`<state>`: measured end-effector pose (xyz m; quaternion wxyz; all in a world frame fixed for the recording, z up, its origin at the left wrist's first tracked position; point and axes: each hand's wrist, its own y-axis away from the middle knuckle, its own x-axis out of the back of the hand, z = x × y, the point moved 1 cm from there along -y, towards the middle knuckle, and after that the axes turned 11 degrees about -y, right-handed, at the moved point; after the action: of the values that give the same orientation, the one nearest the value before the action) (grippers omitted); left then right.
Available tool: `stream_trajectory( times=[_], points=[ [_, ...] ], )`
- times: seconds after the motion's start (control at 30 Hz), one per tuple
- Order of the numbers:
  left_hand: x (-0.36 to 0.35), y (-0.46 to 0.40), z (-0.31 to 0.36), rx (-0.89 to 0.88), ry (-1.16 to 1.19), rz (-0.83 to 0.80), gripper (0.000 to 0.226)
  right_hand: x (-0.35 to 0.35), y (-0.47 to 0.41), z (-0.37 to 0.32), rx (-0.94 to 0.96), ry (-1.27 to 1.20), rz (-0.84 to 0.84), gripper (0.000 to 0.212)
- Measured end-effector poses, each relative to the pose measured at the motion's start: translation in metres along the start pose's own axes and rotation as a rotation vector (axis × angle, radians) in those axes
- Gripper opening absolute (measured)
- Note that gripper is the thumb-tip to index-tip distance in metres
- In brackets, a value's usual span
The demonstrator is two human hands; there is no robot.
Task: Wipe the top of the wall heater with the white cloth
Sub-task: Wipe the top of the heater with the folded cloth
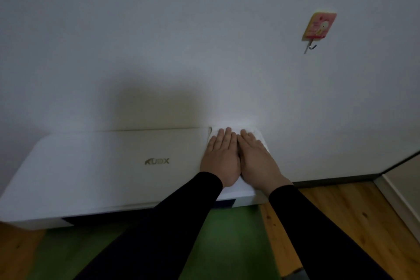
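A long white wall heater (95,166) with a gold logo stands low against the wall. On its right end lies the white cloth (256,135), spread flat. My left hand (221,159) and my right hand (256,161) lie side by side on the cloth, palms down, fingers straight and pointing at the wall. Both press on the cloth and cover most of it. Black sleeves reach to both wrists.
The white wall (204,52) rises right behind the heater. A pink and yellow adhesive hook (318,27) hangs on it at the upper right. Below lie a green mat (227,245) and wooden floor (352,211). A door frame (397,200) stands at the right.
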<state>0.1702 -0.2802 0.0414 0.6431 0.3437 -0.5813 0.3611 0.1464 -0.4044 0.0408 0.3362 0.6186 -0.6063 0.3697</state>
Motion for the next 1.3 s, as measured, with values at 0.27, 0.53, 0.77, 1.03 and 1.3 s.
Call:
stream_trajectory(
  times=[0.27,0.53,0.77,1.03,1.3],
  points=[
    [0.000,0.030,0.006,-0.027,0.003,0.009,0.086,-0.005,0.031,-0.008,-0.006,0.000,-0.005,0.061],
    [-0.002,0.058,0.009,-0.041,-0.001,0.034,0.086,-0.010,0.059,-0.019,-0.008,-0.008,0.021,0.055],
    [0.000,0.063,0.012,-0.034,-0.007,0.042,0.089,-0.012,0.064,-0.024,-0.017,-0.014,0.019,0.055],
    [-0.002,0.051,0.006,-0.022,-0.012,0.018,0.089,-0.012,0.049,-0.024,-0.029,0.030,0.007,0.057],
    [-0.002,0.034,-0.002,-0.016,-0.023,0.015,0.092,-0.011,0.029,-0.023,-0.039,0.030,0.001,0.062]
  ],
)
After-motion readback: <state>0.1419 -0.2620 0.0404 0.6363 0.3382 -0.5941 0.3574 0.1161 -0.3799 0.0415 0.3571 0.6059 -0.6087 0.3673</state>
